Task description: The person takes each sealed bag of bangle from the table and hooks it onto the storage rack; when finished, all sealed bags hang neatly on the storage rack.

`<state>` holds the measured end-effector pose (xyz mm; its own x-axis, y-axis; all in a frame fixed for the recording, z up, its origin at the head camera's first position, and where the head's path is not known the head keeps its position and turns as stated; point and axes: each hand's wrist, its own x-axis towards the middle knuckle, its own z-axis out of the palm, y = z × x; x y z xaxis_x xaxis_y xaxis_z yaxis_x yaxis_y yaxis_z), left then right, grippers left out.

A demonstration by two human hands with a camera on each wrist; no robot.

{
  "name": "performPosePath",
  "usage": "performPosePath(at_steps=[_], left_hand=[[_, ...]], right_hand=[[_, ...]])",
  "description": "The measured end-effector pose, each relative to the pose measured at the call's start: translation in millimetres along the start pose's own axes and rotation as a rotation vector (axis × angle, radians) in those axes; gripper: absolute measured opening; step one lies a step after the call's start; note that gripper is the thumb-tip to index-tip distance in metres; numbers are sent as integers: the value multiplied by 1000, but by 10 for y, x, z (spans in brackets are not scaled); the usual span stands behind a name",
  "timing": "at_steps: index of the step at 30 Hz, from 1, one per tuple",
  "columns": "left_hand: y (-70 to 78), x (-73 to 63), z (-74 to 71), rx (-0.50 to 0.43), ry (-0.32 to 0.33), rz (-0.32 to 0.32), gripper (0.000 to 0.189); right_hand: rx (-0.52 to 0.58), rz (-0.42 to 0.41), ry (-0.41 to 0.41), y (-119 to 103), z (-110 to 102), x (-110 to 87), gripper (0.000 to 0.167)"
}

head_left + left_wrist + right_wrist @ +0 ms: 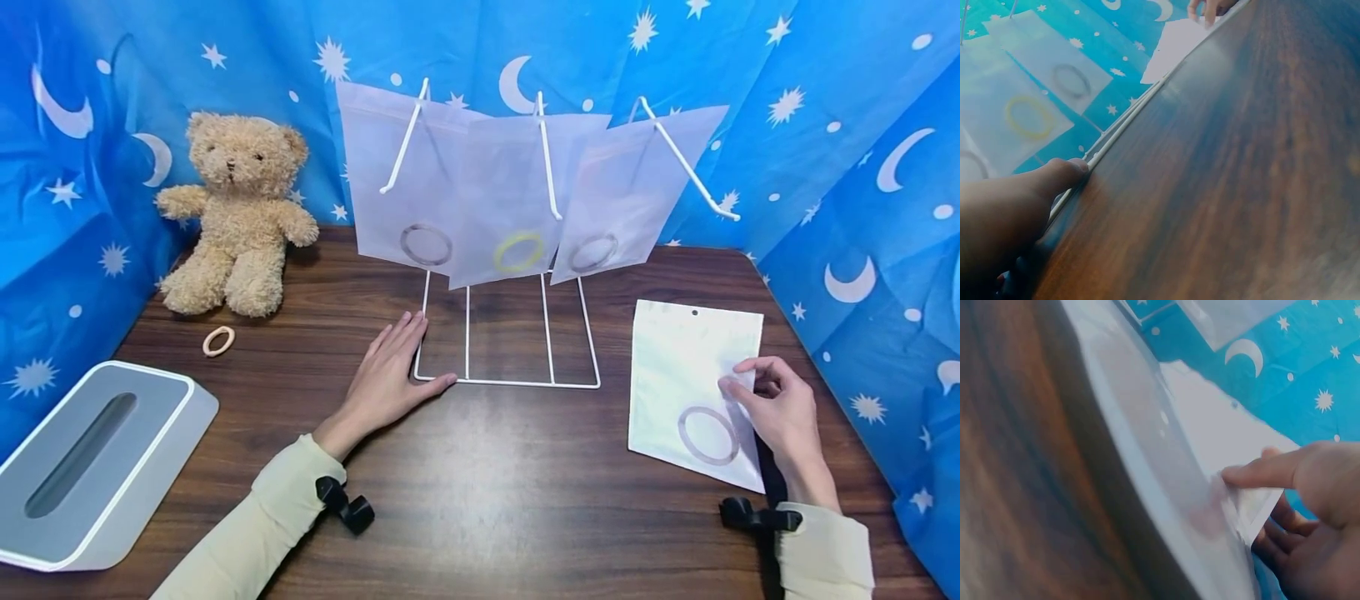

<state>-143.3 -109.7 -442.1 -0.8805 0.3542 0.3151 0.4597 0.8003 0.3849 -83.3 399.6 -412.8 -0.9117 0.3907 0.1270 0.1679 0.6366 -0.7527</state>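
At the right in the head view, my right hand (780,408) pinches the right edge of a white zip bag (671,367) between thumb and fingers. A pale ring (682,430) shows through its lower part, and a small hole is at its top. The right wrist view shows the thumb on the bag's front and fingers behind it. My left hand (386,375) rests with straight fingers at the front left corner of a white wire rack (517,383), its thumb on the front bar. Three bags hang from the rack's hooks: left (397,175), middle (502,183) and right (637,192), each with a ring inside.
A teddy bear (240,217) sits at the back left, with a loose wooden ring (208,343) in front of it. The grey and white tissue box (150,450) stands at the left edge. Blue curtain (465,42) with moons and stars surrounds the brown table (487,500).
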Motion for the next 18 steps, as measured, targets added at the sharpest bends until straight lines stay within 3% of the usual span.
performPosePath(at_steps=[3,7,14,18], left_hand=[[0,6,-5,-1,-9,-4,99],[2,1,2,-7,-10,-3,99],[-10,-1,13,0,4,-2,99],[-6,6,17,1,-4,-5,100]], right_hand=[[85,28,-43,30,-31,11,30],[110,98,-98,63,-63,26,40],[162,163,-122,42,-76,39,47],[338,160,-75,21,-78,29,49]])
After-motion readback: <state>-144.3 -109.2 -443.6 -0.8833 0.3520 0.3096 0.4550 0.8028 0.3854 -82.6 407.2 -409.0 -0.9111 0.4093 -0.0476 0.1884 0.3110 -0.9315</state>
